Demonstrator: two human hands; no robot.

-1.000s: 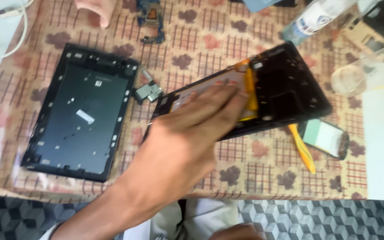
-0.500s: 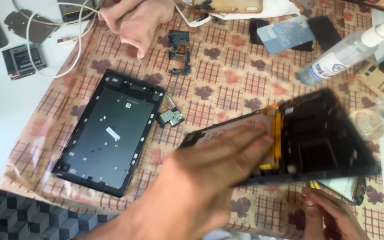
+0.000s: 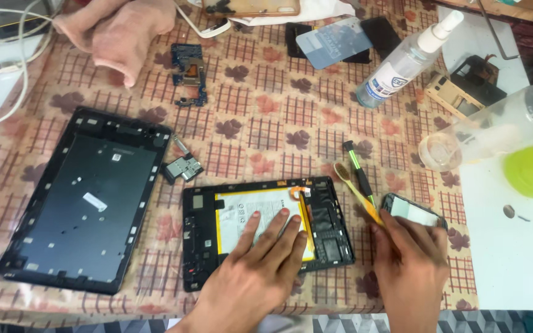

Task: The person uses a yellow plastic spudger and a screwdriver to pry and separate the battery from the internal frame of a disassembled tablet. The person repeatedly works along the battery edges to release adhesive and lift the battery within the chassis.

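Observation:
An opened tablet (image 3: 328,231) lies face down on the patterned cloth, its white-and-yellow battery (image 3: 242,206) exposed. My left hand (image 3: 260,259) rests flat on the battery with its fingers spread, holding nothing. My right hand (image 3: 408,265) is just right of the tablet. Its fingers close on the lower end of a yellow-handled toothbrush (image 3: 354,188) that lies slanted on the cloth. The same hand partly covers a small phone frame (image 3: 416,211). A black tool with a green tip (image 3: 359,174) lies beside the brush.
A black tablet back cover (image 3: 84,197) lies at left, a small metal part (image 3: 183,168) next to it. Further back are a blue circuit board (image 3: 189,73), a spray bottle (image 3: 402,61), a card (image 3: 334,42) and another person's hand (image 3: 118,31). A clear bottle (image 3: 495,129) lies at right.
The tablet was tilted up under my left hand and now lies flat on the cloth. My right hand has come in from below to the toothbrush.

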